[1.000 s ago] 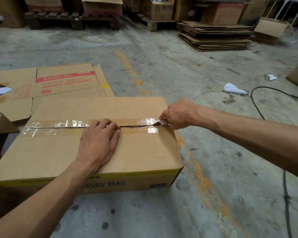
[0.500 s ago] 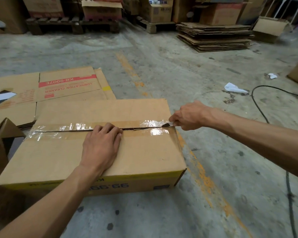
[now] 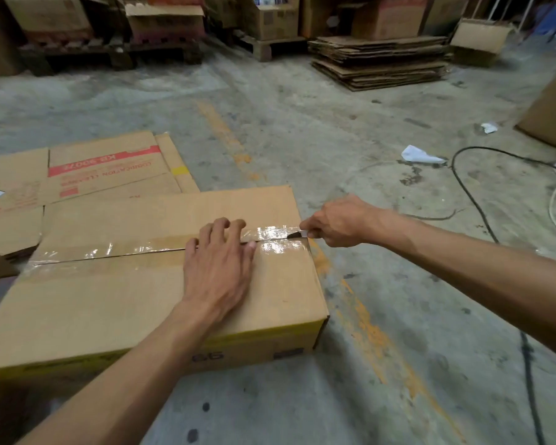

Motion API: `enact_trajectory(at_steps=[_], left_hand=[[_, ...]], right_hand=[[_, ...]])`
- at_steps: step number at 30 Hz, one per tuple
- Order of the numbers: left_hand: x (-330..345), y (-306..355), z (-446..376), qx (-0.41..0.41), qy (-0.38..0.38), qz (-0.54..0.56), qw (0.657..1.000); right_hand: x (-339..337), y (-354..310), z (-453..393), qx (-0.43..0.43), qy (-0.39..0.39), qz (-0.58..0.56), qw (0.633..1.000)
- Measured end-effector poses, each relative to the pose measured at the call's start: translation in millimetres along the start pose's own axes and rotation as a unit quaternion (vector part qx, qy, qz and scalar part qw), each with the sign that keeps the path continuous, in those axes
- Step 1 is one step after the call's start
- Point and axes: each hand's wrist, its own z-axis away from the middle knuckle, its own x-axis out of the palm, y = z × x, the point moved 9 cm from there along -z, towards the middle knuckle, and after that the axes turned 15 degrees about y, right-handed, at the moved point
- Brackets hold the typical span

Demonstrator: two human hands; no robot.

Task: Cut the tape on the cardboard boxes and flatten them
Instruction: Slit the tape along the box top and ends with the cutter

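You are pressing left hand (image 3: 220, 268) flat, fingers relaxed, on cardboard box (image 3: 116, 297) over tape (image 3: 272, 234), steadying flaps; right hand (image 3: 337, 221) is gripping knife (image 3: 297, 234) at box's right edge, finishing seam cut; box is sitting on floor (image 3: 398, 316)

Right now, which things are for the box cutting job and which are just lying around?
For the job: cardboard box, tape, knife blade, left hand, right hand.

Lying about: flattened boxes, cardboard stack, crumpled paper, black cable.
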Motion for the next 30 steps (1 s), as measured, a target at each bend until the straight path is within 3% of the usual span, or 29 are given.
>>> enact_trajectory(at_steps=[4,10,15,19,26,30], left_hand=[[29,23,-1,0.000,-0.025,0.007,1.000],[30,17,4,-0.015,-0.023,-0.006,1.000],[33,15,4,-0.018,-0.020,-0.005,1.000],[32,15,4,-0.019,-0.022,-0.003,1.000],[35,16,6,-0.021,-0.041,-0.005,0.999],[34,17,6,-0.025,-0.050,0.002,0.998]], right_hand=[[8,4,5,0.025,0.010,-0.019,0.999],[-3,-3,-6,-0.011,-0.086,0.003,0.996],[-7,-2,-8,-0.015,-0.121,0.019,0.992],[-6,5,-1,-0.013,-0.119,0.026,0.993],[-13,-4,8,-0.041,-0.028,0.077,0.996],[2,5,3,0.009,-0.127,-0.013,0.992]])
